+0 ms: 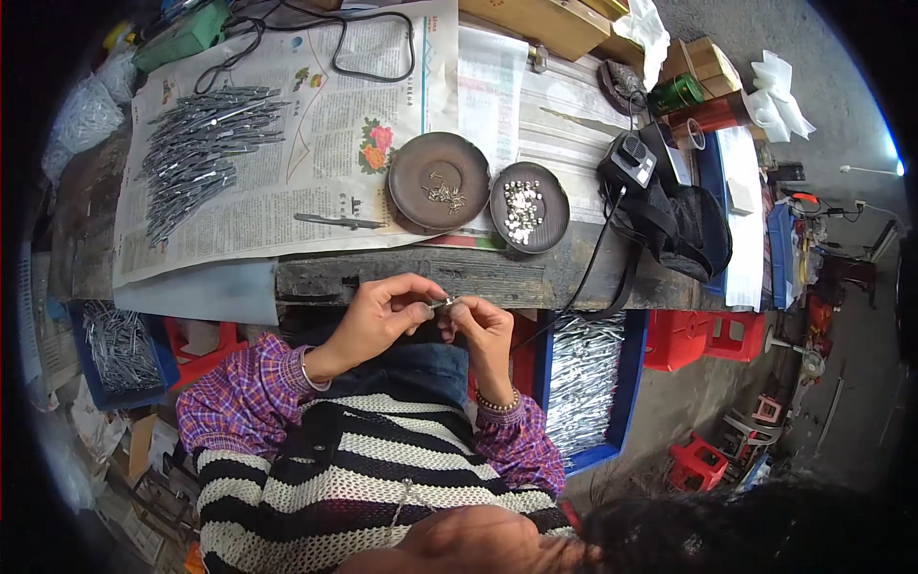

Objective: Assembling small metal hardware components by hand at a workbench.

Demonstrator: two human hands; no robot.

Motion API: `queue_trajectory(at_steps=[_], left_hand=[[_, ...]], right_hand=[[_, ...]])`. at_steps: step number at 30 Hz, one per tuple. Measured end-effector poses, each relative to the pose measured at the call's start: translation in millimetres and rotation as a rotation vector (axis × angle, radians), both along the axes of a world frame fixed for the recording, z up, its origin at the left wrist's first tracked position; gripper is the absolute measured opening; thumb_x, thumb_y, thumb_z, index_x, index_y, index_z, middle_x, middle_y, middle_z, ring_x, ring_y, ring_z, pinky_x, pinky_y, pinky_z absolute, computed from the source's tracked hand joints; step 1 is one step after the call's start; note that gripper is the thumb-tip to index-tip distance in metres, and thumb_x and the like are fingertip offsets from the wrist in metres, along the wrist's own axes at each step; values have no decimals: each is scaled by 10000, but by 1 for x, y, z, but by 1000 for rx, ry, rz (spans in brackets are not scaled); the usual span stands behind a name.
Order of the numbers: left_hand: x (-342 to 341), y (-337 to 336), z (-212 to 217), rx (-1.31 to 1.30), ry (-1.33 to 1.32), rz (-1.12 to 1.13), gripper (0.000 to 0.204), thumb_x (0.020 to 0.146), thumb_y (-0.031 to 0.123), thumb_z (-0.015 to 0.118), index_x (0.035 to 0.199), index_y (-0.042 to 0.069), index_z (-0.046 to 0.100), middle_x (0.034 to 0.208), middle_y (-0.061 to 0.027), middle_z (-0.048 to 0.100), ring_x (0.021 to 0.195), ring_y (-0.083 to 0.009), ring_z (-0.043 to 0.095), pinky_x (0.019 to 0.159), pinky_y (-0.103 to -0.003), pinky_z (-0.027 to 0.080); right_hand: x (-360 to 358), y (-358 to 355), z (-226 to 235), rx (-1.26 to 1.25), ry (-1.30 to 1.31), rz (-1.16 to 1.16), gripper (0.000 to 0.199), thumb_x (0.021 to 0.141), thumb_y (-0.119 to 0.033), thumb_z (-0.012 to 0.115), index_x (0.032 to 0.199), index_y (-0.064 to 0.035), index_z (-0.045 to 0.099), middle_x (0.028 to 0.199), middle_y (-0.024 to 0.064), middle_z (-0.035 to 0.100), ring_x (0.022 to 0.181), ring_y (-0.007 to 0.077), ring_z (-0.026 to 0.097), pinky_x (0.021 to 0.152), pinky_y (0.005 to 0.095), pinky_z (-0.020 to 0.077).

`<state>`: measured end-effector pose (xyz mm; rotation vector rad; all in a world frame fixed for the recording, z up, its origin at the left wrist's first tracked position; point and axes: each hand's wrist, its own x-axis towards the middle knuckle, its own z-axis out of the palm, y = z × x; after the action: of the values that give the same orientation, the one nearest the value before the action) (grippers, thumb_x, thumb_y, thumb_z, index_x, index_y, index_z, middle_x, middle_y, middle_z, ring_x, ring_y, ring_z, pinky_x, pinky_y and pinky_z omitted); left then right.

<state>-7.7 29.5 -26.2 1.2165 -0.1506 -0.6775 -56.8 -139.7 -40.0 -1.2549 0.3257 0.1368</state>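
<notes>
My left hand [382, 311] and my right hand [481, 328] meet just below the workbench's front edge [478, 277], fingertips pinching a small metal part [442, 304] between them. On the bench above stand two round brown dishes: the left dish [405, 196] holds a few small bent metal clips, the right dish [555, 215] holds several small shiny round pieces. A slim metal tool [337, 221] lies on the newspaper [316, 124] left of the dishes. A big heap of grey metal rods [201, 143] covers the newspaper's left part.
A black bag [684, 225] with a grey box and cables sits at the bench's right. Blue crates of metal rods stand below at the right [588, 383] and left [120, 349]. Red plastic stools [703, 335] stand on the floor. Cardboard boxes [550, 24] line the far edge.
</notes>
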Motion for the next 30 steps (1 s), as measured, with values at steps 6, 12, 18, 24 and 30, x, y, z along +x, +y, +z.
queue_trajectory(at_steps=[6, 12, 18, 24, 30], left_hand=[[1, 4, 0, -17, 25, -10, 177, 878, 25, 541, 1042, -29, 583, 825, -14, 582, 645, -49, 506, 551, -187, 410], [13, 18, 17, 232, -478, -14, 170, 823, 5, 576, 988, 6, 619, 802, -23, 610, 711, -92, 551, 619, -232, 440], [73, 54, 42, 567, -1022, 168, 187, 741, -24, 598, 920, 20, 629, 830, -125, 601, 774, -286, 596, 679, -340, 467], [95, 77, 14, 739, -1164, 122, 157, 740, 22, 604, 894, -7, 608, 820, -123, 584, 800, -294, 577, 722, -368, 457], [112, 113, 26, 812, -1173, 192, 138, 741, 55, 596, 872, 30, 630, 834, -122, 613, 797, -295, 580, 752, -376, 462]], right_hand=[[1, 2, 3, -37, -21, 27, 127, 864, -68, 594, 900, 48, 629, 765, 80, 636, 611, 106, 563, 558, 217, 447], [-2, 4, 2, -96, -9, 34, 142, 844, -39, 613, 955, 44, 645, 784, 59, 649, 649, 94, 592, 584, 206, 477], [0, 8, 6, -98, -12, 90, 108, 843, -23, 599, 919, 40, 643, 735, 38, 616, 623, 88, 549, 574, 203, 436], [-2, 14, 3, -121, -33, 118, 93, 852, -7, 583, 906, 47, 636, 729, 40, 609, 614, 89, 543, 572, 204, 430], [-2, 14, -5, -108, 0, 133, 94, 855, -18, 590, 904, 43, 642, 729, 44, 609, 604, 90, 537, 568, 202, 427]])
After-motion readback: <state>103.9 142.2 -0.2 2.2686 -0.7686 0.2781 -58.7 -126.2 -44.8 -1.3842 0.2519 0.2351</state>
